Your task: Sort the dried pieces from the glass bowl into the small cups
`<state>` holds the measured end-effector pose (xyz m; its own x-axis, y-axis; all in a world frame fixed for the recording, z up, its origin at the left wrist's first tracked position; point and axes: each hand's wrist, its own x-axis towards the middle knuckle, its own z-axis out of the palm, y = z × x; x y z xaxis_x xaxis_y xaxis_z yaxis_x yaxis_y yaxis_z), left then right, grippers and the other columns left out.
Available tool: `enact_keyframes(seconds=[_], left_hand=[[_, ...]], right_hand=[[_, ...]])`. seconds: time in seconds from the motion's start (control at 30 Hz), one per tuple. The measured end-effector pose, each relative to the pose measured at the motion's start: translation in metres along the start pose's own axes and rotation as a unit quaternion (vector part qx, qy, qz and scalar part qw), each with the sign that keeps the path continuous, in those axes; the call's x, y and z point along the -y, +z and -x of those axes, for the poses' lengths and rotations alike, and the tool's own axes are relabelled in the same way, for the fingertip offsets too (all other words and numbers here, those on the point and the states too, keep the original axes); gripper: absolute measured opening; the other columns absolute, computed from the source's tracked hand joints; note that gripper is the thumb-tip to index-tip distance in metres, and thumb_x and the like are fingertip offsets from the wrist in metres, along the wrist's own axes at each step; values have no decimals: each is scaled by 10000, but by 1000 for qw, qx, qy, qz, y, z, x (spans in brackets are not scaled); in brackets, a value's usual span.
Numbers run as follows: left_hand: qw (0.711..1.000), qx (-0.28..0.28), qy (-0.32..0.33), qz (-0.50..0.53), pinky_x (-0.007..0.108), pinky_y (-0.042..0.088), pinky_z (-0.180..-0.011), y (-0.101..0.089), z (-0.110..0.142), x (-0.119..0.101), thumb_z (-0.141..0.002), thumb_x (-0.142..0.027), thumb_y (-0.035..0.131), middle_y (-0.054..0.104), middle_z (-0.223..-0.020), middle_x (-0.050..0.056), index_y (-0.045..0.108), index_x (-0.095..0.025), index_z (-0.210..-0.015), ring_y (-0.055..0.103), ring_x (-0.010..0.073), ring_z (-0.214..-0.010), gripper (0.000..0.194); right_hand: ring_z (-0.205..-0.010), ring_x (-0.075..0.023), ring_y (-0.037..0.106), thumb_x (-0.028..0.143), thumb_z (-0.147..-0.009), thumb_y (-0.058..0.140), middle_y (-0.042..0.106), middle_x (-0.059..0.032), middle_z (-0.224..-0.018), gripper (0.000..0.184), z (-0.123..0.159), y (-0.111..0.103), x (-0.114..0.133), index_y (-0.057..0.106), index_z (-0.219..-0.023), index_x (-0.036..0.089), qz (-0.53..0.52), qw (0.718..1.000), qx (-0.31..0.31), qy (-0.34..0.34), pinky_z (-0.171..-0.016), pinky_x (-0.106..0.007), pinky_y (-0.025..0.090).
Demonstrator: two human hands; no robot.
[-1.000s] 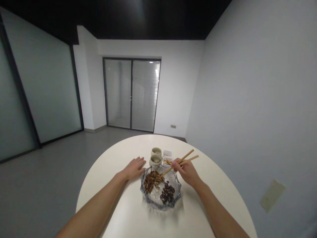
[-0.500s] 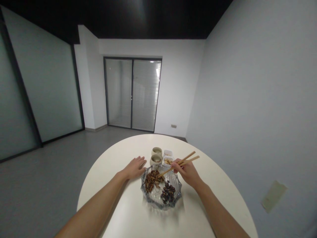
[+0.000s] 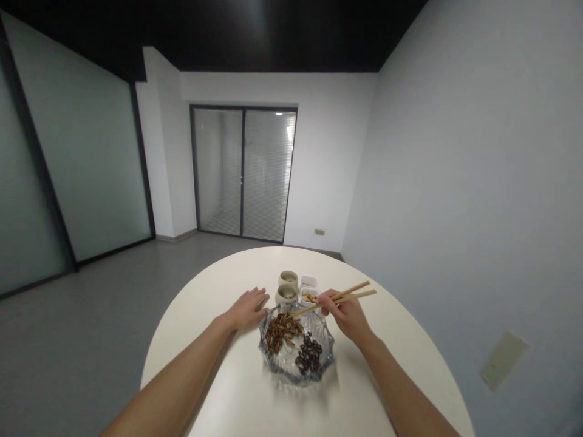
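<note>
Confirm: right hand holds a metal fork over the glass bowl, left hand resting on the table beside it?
Not a fork: the head view shows the right hand holding wooden chopsticks. The rest is right: they are over the glass bowl, and the left hand rests on the table beside it.

Pair of plain wooden chopsticks [image 3: 339, 301] here, angled across the middle of the frame, tips pointing lower left and ending over the upper rim of a scalloped glass bowl [image 3: 291, 377]. The bowl sits lower center, tinted bluish at the edge. Inside, a heap of long brown strips [image 3: 279, 334] lies left, just beside a pile of dark glossy oval bits [image 3: 308, 355] on the right.
</note>
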<state>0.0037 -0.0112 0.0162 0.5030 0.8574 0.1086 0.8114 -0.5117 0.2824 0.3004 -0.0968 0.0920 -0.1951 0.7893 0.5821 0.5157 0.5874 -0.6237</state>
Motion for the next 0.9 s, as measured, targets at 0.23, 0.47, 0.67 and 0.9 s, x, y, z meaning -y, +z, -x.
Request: enact_keyframes(seconds=[0.23, 0.47, 0.67, 0.9], left_hand=[[1000, -10, 2, 2, 508, 212, -1189, 2, 0, 2, -949, -461, 430, 324, -1573, 103, 460, -200, -1432, 234, 318, -1469, 550], [1000, -6, 1, 5, 512, 207, -1189, 1, 0, 1, -941, -443, 433, 320, -1575, 101, 462, -200, -1428, 235, 314, -1469, 546], [1000, -9, -1, 15, 513, 202, -1191, 2, 0, 1, -938, -449, 436, 321, -1575, 96, 459, -209, -1430, 234, 306, -1471, 548], [1000, -12, -3, 10, 510, 212, -1189, 4, -2, 3, -936, -444, 444, 331, -1571, 93, 477, -210, -1413, 242, 315, -1467, 532]], right_hand=[[-606, -189, 629, 517, -947, 514, 671, -25, -610, 415, 1, 6, -1, 702, -735, 214, -5, 994, -107, -18, -618, -286, 507], [-679, -209, 655, 509, -946, 529, 717, -38, -719, 370, -2, 23, -16, 721, -819, 219, -8, 997, -79, -10, -633, -297, 513], [-740, -219, 682, 496, -951, 532, 742, -40, -786, 352, -2, 25, -17, 718, -832, 221, 10, 997, -82, 1, -671, -295, 518], [-739, -225, 682, 515, -945, 527, 734, -48, -768, 380, -6, 17, 0, 698, -782, 217, 15, 995, -96, 12, -702, -302, 516]])
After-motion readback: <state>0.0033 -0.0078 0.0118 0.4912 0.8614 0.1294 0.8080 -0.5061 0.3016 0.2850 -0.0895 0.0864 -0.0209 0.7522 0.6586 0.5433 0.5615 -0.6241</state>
